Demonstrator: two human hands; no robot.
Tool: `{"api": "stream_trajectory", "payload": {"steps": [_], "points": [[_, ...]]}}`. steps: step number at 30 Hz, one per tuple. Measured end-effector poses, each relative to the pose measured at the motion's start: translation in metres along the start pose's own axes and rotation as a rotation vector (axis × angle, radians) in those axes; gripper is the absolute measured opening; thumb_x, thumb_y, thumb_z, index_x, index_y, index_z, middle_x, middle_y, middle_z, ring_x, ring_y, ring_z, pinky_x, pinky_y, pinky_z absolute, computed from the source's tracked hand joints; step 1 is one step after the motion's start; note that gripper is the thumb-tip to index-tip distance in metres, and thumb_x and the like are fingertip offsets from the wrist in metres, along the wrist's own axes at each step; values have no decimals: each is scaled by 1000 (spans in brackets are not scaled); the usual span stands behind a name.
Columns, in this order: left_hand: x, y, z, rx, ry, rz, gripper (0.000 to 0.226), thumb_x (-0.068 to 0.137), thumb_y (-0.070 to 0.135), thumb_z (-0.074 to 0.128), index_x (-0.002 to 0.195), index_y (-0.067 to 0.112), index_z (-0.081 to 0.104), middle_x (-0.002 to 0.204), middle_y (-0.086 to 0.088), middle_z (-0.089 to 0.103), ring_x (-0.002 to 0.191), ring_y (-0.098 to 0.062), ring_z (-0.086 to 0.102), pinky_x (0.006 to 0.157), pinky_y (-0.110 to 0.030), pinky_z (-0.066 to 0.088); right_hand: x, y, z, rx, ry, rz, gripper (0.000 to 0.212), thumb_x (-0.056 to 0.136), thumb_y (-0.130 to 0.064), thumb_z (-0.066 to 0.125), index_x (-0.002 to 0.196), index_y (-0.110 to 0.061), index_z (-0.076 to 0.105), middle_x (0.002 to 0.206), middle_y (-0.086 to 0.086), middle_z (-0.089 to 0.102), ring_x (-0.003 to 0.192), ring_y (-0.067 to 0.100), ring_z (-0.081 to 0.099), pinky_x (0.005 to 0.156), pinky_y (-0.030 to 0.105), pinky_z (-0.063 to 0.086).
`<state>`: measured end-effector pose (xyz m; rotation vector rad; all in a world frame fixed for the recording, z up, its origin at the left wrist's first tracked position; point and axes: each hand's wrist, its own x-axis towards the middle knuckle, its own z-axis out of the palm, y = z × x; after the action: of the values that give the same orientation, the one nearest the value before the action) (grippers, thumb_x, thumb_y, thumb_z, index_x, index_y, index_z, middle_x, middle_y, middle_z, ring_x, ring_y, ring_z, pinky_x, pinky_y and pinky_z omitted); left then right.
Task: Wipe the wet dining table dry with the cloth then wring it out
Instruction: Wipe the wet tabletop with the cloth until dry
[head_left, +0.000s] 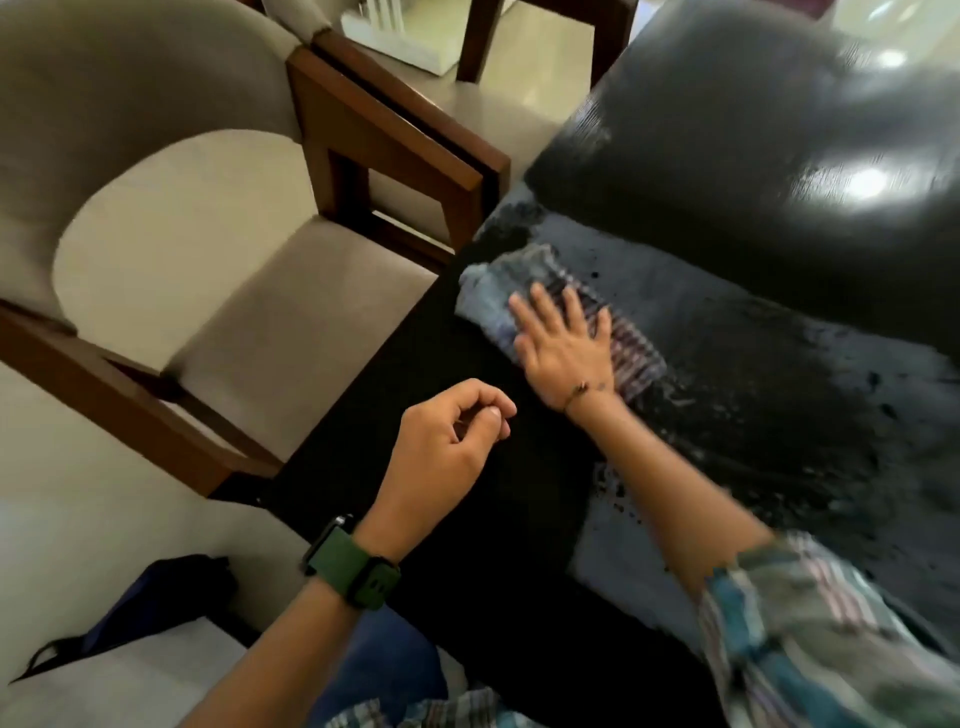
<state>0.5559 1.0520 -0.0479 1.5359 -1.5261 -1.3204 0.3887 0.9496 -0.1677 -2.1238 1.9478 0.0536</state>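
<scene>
- Black, glossy dining table (779, 171) fills the right side of my head view; its far part mirrors ceiling lights, while the nearer part carries a dull grey wet film broken by dark droplets and streaks
- I see the striped blue-grey wiping cloth (498, 291) lying flat on that table near its left edge, bunched at its far-left end; its pattern is blurred, so I cannot tell the weave
- My right hand (566, 348) lies palm down on the cloth with all fingers (543, 301) spread wide and straight; it presses flat on the fabric rather than clutching it; a thin bracelet circles that wrist, and a plaid sleeve (810, 623) covers the upper forearm
- My left hand (447, 441) hovers over the dark near part of the table, apart from the cloth; its fingers are curled loosely inward with the thumb tip meeting the index finger, and it has hold of nothing
- I note a dark green strapped wristwatch (353, 566) on the left wrist
- Beige upholstered chair with a brown wooden frame (291, 322) stands just left of the table; a second similar chair sits behind it
- I make out a dark bag (156, 597) on the pale floor at lower left
</scene>
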Motion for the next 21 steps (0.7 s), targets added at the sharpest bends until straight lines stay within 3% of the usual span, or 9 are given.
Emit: {"api": "stream_trajectory", "payload": {"steps": [3, 6, 8, 12, 14, 18, 21], "points": [[2, -1, -10, 17, -29, 6, 19, 90, 11, 50, 85, 22, 64, 80, 2, 66, 77, -11, 63, 76, -32, 54, 36, 7, -12, 51, -47, 125, 51, 99, -47, 13, 148, -42, 0, 160, -10, -6, 146, 25, -11, 113, 61, -5], [7, -4, -20, 30, -3, 41, 19, 89, 9, 51, 83, 22, 64, 77, 3, 66, 75, -8, 63, 76, -30, 54, 8, -13, -5, 37, -43, 124, 52, 99, -45, 15, 148, -39, 0, 160, -8, -7, 146, 26, -10, 113, 61, -5], [12, -5, -26, 8, 20, 61, 19, 89, 7, 52, 81, 19, 65, 74, 2, 66, 73, -11, 64, 76, -33, 54, -44, -42, 13, 3, -49, 23, 54, 97, -46, 18, 148, -38, 2, 160, -6, -2, 146, 29, -6, 112, 63, -2], [24, -3, -30, 16, 25, 74, 21, 89, 8, 51, 80, 21, 63, 76, 2, 65, 73, -9, 63, 73, -30, 53, -167, -108, 53, 17, -115, -195, 55, 87, -50, 35, 141, -37, 36, 150, -6, 37, 140, 31, 24, 107, 62, 12], [29, -3, -29, 2, 27, 75, 20, 89, 7, 50, 82, 19, 64, 75, 1, 65, 72, -7, 63, 74, -32, 54, -187, -110, 58, -24, -150, -291, 54, 86, -52, 35, 139, -40, 37, 147, -9, 42, 138, 27, 25, 105, 60, 12], [37, -3, -30, 6, -32, 73, 19, 89, 7, 51, 82, 19, 64, 75, 2, 66, 73, -12, 63, 73, -34, 55, -117, -69, 36, -60, -93, -390, 53, 92, -52, 30, 143, -44, 22, 155, -11, 24, 145, 27, 14, 111, 62, 13], [43, -2, -29, 2, -31, 82, 21, 88, 6, 53, 79, 21, 65, 73, 2, 66, 72, -12, 63, 72, -32, 53, -19, -23, 9, -51, -46, -164, 52, 97, -50, 20, 146, -47, 3, 159, -13, -1, 146, 22, -8, 113, 57, -5]]}}
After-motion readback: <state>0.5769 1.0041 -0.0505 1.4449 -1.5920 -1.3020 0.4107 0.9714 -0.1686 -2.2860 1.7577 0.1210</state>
